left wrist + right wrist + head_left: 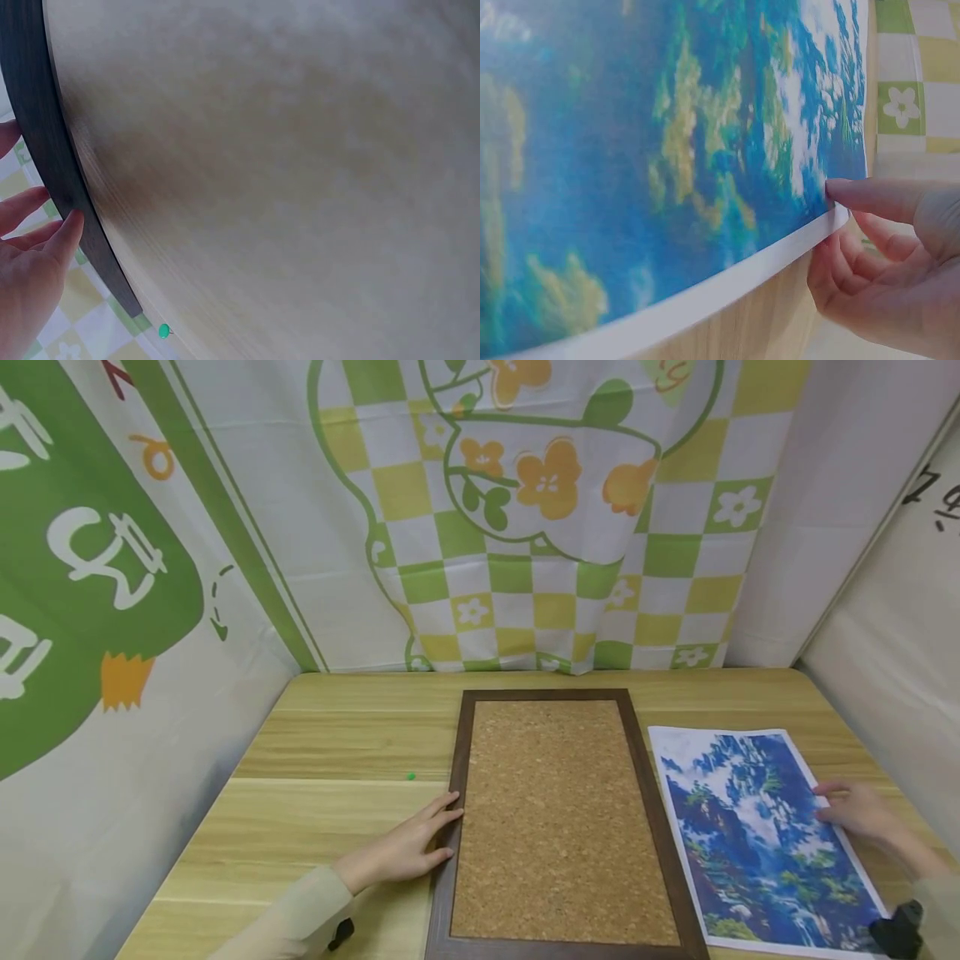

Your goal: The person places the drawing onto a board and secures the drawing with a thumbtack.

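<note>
A cork board (562,818) in a dark brown wooden frame lies on the table, its long sides running away from me. Along its left side, my left hand (408,846) touches the frame (52,142) with spread, fairly straight fingertips. To the right of the board lies a printed landscape picture (765,835) of blue mountains and a waterfall, with a white border. My right hand (862,812) pinches its right edge, thumb on top and fingers beneath, as the right wrist view shows. The picture's near right corner is partly behind the dark wrist camera.
A green push pin (411,776) lies on the wooden table (337,735) left of the board; its metal point shows in the left wrist view. Behind the table hangs a checkered, flower-printed cloth (517,568). Printed cloth walls stand close on both sides.
</note>
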A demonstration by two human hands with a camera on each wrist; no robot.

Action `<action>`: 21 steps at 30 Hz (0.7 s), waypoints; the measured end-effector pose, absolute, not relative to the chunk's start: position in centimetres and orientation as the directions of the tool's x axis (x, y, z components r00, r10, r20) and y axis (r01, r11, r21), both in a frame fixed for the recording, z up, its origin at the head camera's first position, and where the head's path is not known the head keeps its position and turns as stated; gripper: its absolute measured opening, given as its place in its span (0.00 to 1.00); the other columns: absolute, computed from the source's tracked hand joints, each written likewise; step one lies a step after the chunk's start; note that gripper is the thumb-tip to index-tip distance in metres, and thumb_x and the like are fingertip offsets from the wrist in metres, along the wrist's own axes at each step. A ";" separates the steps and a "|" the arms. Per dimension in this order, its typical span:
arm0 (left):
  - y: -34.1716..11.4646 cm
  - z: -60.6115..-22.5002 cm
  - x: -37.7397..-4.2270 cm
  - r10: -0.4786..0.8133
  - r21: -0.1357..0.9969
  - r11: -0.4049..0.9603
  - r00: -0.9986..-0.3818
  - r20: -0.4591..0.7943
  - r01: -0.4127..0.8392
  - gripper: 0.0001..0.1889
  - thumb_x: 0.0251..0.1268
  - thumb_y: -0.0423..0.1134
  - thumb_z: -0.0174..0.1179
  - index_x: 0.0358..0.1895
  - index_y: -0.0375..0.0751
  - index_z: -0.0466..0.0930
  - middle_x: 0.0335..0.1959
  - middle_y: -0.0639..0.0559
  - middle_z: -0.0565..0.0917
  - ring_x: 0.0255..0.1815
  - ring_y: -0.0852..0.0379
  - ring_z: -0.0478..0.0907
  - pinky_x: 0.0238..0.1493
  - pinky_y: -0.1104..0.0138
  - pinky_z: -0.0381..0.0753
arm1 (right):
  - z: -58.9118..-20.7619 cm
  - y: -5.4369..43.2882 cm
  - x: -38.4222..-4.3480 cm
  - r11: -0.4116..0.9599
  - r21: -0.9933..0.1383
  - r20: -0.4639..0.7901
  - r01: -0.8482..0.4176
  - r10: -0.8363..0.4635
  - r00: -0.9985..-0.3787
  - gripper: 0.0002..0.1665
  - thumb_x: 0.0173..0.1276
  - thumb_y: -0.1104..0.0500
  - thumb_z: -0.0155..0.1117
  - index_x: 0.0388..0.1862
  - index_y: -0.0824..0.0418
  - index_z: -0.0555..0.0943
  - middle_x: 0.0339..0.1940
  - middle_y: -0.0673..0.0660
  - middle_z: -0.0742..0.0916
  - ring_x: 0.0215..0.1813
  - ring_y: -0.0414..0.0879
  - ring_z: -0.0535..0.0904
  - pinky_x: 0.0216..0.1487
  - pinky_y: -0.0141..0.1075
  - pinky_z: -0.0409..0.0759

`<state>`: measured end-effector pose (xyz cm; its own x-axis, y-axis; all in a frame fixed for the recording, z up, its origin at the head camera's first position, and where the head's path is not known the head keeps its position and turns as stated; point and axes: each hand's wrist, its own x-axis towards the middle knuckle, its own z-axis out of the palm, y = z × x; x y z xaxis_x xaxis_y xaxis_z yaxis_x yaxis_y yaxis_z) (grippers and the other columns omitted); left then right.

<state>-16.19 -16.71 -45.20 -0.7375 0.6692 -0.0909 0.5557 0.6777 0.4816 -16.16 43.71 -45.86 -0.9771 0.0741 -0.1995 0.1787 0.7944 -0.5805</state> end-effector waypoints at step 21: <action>-16.7 -45.2 -16.2 0.667 0.482 0.682 -0.738 -0.100 0.551 0.28 0.62 0.41 0.52 0.64 0.33 0.58 0.69 0.41 0.48 0.67 0.45 0.48 0.62 0.54 0.58 | -46.1 49.8 -17.0 0.682 -0.716 -0.195 0.146 0.005 -0.981 0.30 0.62 0.43 0.54 0.63 0.45 0.64 0.53 0.58 0.68 0.38 0.35 0.75 0.36 0.44 0.79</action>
